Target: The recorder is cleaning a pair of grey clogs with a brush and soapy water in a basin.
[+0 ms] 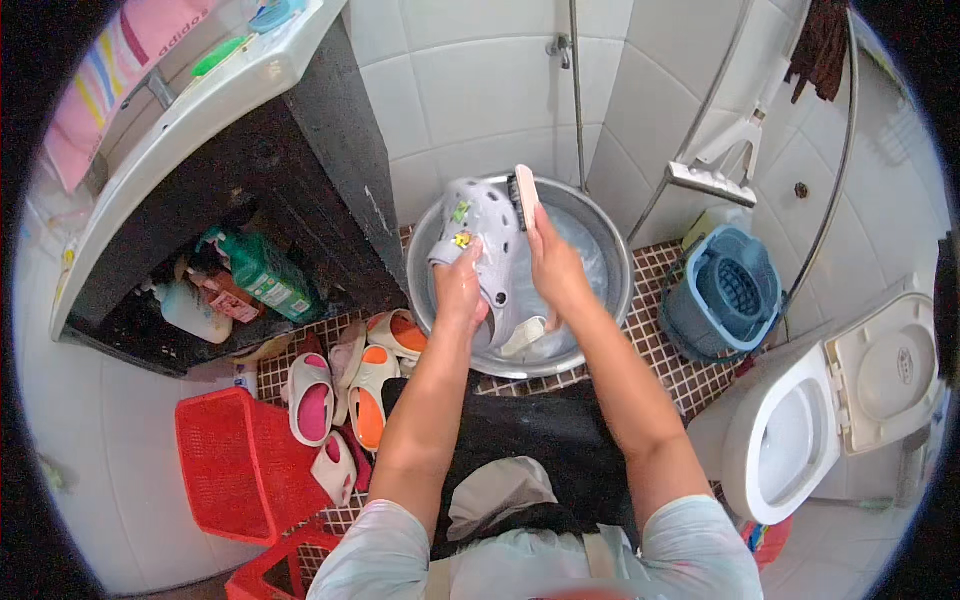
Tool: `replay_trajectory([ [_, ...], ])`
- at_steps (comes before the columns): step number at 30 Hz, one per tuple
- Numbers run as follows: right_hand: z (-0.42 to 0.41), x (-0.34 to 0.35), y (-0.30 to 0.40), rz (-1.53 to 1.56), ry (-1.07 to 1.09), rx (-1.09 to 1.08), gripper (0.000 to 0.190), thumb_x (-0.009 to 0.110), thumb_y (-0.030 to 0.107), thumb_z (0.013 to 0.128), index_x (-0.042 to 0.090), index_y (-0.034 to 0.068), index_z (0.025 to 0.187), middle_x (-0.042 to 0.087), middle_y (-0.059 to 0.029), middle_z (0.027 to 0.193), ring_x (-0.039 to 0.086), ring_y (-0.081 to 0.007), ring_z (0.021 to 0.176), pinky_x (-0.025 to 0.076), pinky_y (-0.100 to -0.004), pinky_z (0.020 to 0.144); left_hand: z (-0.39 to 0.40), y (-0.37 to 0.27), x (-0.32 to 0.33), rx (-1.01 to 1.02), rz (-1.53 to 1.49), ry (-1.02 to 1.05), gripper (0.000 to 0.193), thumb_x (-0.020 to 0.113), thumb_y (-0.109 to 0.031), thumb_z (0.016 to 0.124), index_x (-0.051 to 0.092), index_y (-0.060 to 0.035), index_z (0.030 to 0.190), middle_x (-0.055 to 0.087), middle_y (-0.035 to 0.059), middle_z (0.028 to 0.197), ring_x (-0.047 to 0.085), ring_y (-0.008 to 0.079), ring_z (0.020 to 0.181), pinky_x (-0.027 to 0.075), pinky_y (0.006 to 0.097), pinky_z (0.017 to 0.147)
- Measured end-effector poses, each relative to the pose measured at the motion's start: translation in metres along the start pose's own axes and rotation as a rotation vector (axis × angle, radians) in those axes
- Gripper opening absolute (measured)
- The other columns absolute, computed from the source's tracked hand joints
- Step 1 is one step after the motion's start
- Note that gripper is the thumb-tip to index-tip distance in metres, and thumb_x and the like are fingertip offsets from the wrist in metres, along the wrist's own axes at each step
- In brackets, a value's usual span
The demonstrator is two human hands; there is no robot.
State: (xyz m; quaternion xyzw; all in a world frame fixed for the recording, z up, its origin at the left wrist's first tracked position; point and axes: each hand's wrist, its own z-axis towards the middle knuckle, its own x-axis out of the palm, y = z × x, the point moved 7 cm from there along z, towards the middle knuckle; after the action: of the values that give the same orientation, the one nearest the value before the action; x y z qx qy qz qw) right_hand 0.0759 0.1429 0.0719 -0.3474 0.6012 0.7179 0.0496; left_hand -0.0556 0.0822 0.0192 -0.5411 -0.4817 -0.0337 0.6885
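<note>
A light grey foam clog (pixel 491 217) with round holes and small charms is held by my left hand (pixel 459 289) over a round metal basin (pixel 621 315). My right hand (pixel 556 262) grips a scrubbing brush (pixel 527 191) with a pale pink back and dark bristles. The bristles face the clog's toe from the right, at or very near its surface. Cloudy water (pixel 574 247) fills the basin. A pale item (pixel 523 335), perhaps part of another shoe, lies in the water near the basin's front edge.
Slides (pixel 312 397) with pink or orange insides and a red plastic basket (pixel 217 465) are at the left, below a cabinet holding pump bottles (pixel 274 274). At the right are a blue mop bucket (pixel 720 292), a sponge mop (pixel 712 184) and an open toilet (pixel 784 442).
</note>
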Motion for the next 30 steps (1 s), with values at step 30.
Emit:
replay_trajectory([
  [30, -0.045, 0.016, 0.022, -0.154, 0.038, -0.266, 0.044, 0.04, 0.023, 0.096, 0.033, 0.014, 0.139, 0.059, -0.0281, 0.101, 0.059, -0.0427, 0.092, 0.047, -0.0442, 0.073, 0.006, -0.007, -0.019, -0.008, -0.221, -0.001, 0.033, 0.058, -0.006, 0.082, 0.054, -0.002, 0.115, 0.061, 0.0104, 0.105, 0.061, 0.025, 0.094, 0.049, 0.0401, 0.083],
])
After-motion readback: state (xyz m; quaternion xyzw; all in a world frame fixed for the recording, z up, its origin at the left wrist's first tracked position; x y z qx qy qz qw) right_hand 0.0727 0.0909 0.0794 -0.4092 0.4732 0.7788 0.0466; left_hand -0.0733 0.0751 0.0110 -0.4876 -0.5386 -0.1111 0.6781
